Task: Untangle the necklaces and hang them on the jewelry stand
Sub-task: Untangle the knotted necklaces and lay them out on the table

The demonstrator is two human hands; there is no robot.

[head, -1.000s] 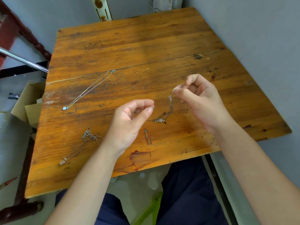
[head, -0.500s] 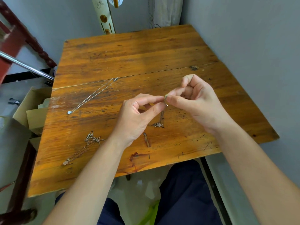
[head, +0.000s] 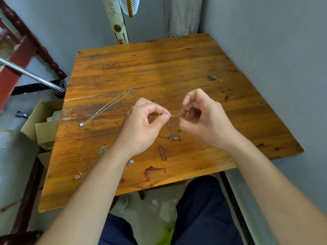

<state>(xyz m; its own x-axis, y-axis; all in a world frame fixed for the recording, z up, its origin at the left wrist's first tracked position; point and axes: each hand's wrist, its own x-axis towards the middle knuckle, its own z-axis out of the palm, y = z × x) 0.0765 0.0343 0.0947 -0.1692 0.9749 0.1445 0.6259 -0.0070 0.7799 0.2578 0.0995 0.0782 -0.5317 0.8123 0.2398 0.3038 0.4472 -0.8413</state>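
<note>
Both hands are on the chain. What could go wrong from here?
1. Left hand and right hand pinch the chain close together; a hard pull could tighten a knot or snap it.
2. The left forearm passes right by the tangled necklace and could sweep it off the table.
3. No stand is in view.

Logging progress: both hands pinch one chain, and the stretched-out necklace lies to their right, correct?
No. The head view shows the stretched-out necklace lying left of the left hand and right hand, not right; both do pinch one chain.
</note>
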